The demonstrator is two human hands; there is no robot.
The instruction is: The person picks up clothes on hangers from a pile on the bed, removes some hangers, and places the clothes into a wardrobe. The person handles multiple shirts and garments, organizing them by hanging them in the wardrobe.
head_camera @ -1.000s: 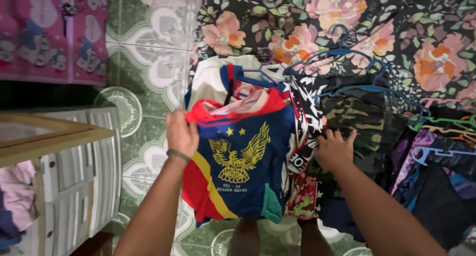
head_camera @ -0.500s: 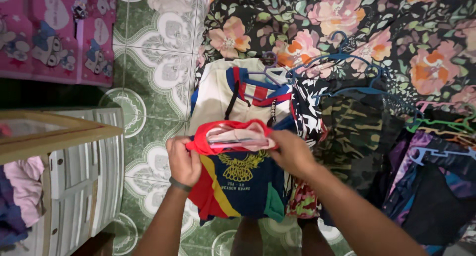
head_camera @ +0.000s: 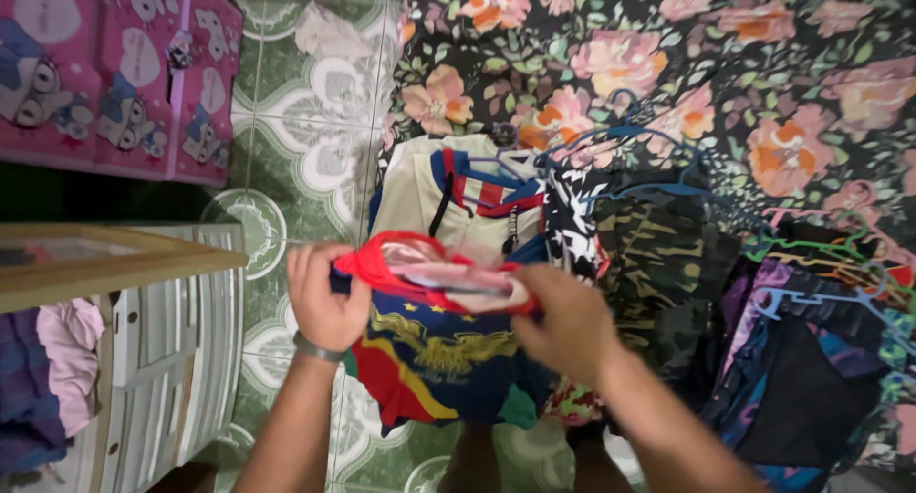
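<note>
Both hands, left hand and right hand, grip the navy shirt by its red collar between them; clothes on hangers lie beyond.

Two hands are counted, a left hand and a right hand, both closed on one navy shirt. At three o'clock, at least four hangers are seen; the exact number cannot be told. At nine o'clock, one white drawer unit is recorded.

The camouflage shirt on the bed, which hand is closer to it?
Right. The right hand grips the navy jersey just beside the camouflage shirt; the left hand grips the jersey's far side.
</note>
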